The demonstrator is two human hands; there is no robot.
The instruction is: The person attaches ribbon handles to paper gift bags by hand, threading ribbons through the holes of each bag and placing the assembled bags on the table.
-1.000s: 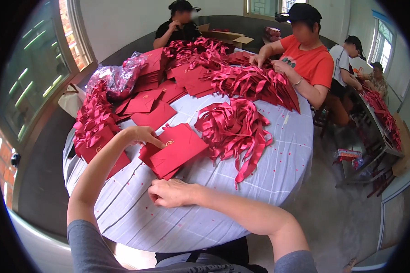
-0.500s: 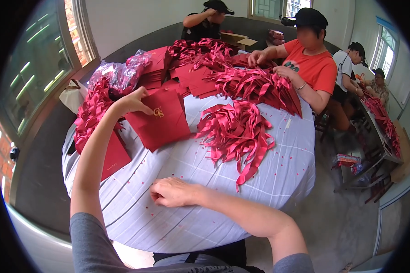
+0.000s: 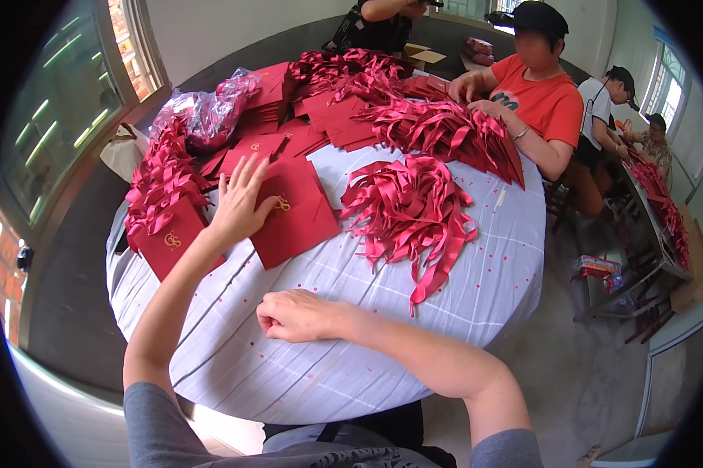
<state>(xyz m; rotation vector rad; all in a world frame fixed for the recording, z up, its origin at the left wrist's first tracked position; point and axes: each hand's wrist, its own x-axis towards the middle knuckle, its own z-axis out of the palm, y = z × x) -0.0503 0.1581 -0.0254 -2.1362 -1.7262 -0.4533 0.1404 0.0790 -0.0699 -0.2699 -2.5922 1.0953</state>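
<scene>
A round table [image 3: 305,382] under a pale checked cloth carries nearly everything, and its shape probably suits people working around it. At the far right, a co-worker in a red-orange shirt [image 3: 554,105] bends both hands to a long row of ribboned red packets [image 3: 461,144], which lie overlapped on a slant, perhaps so that each one can be reached by its edge. A second ribboned stack [image 3: 160,187] stands along the left rim, beside a clear plastic bag [image 3: 203,113], seemingly kept to the side so the middle stays workable. A loose heap of red ribbons [image 3: 406,203] sits right of centre, its ends trailing toward the near edge, likely within easy reach. Just left of it lies the stack of red packets [image 3: 301,214], in front of the person, flap side up and roughly squared, seemingly to keep the pieces together. The left hand [image 3: 244,203] is over the left edge of this stack, palm down with fingers spread, gripping nothing; the flat pose looks fit for steadying or straightening, though how firmly it presses cannot be told. The right hand [image 3: 297,316] rests on the bare cloth nearer the body, fingers curled in loosely, apparently idle; whether anything is tucked inside cannot be seen. Smallest are the red dots [image 3: 252,343] scattered over the cloth
</scene>
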